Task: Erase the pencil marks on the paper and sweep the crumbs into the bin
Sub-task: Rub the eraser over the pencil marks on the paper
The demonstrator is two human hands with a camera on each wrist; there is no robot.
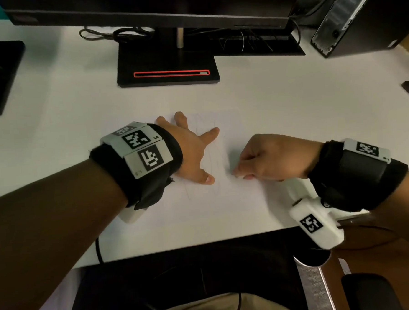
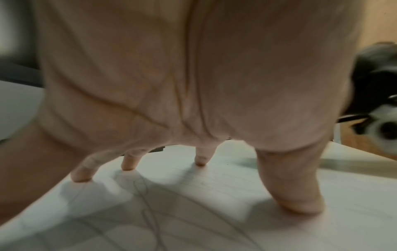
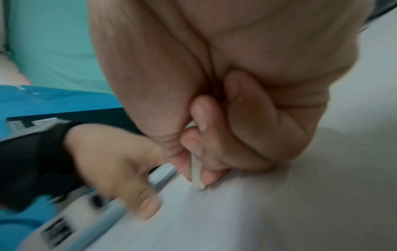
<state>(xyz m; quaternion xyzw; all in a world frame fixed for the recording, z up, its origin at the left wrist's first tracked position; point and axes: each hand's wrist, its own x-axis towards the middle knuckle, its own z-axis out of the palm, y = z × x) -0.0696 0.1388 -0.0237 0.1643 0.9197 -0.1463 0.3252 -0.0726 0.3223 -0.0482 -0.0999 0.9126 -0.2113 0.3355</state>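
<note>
The left hand (image 1: 190, 148) lay spread wide on the paper (image 1: 225, 201), its straight fingers (image 2: 200, 157) and thumb splayed apart with their tips pressed down on the sheet, holding nothing. Faint pencil marks (image 1: 211, 159) ran across the paper between thumb and forefinger and under the arched palm. The right hand (image 1: 273, 159) sat just beside it, to the right, its fingers (image 3: 214, 152) curled tightly inward; thumb and forefinger pinched a small whitish eraser (image 3: 197, 176), whose lower tip touched the paper near the right edge of the marks. The other fingers of that hand were folded against the palm. The paper lay flat on the white desk (image 1: 314, 97), near its front edge, in front of the monitor stand (image 1: 168, 66). Crumbs were too small to tell.
</note>
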